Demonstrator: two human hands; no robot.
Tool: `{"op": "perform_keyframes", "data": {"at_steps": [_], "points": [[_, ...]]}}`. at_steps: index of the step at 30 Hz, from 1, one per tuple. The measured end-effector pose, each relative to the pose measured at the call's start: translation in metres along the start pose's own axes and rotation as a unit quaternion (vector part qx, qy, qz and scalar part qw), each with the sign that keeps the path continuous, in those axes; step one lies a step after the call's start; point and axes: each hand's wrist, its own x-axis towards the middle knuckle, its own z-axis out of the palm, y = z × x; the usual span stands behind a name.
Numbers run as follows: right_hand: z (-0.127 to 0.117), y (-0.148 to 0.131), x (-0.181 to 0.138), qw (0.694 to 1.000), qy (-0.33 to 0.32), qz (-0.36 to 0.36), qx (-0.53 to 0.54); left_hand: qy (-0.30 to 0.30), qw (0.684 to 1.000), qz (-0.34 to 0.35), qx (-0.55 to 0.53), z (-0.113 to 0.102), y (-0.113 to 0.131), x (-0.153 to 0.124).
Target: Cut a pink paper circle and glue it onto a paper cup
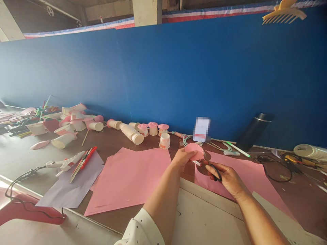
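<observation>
My left hand point(182, 158) pinches a round pink paper disc point(193, 150), thumb on top, above the table's front part. Black-handled scissors point(217, 173) are in my right hand point(228, 179), fingers through the loops. Their blades point up at the disc's right edge; whether they touch the paper I cannot tell. Below my right hand lies a pink sheet point(245, 170) with rounded cut-outs along its left side. To the left of my forearm rests a stack of pink paper point(133, 177). Behind my left hand stands a white paper cup point(164, 141).
Several cups with pink tops point(153, 128) and a long nested cup stack point(130, 132) line the back. At left lie a glue gun point(66, 162) and a red utility knife point(83, 164) on a purple sheet point(76, 187). A dark bottle point(254, 131) leans by the blue partition point(204, 68).
</observation>
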Motion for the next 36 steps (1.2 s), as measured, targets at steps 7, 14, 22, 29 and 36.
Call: {"op": "perform_keyframes", "data": {"at_steps": [7,14,22,29,36], "points": [[-0.0004,0.0001,0.0003,1.0,-0.004,-0.009,-0.001,0.014,1.0,-0.002,0.0,0.0009,0.0008,-0.0015],[-0.0003,0.0002,0.0003,1.0,0.003,-0.003,0.001,0.013,1.0,-0.003,-0.004,0.0024,0.0036,-0.0052],[0.0,-0.0025,-0.0008,1.0,0.01,0.002,0.009,0.011,1.0,0.0,-0.007,0.0024,0.0033,-0.0049],[0.0008,-0.0048,-0.0011,1.0,0.021,0.006,0.015,0.003,1.0,-0.003,-0.004,-0.0012,-0.001,0.0007],[0.0006,-0.0026,0.0001,1.0,0.02,0.0,0.002,0.008,1.0,-0.003,0.0,-0.0012,-0.0029,0.0027]]}}
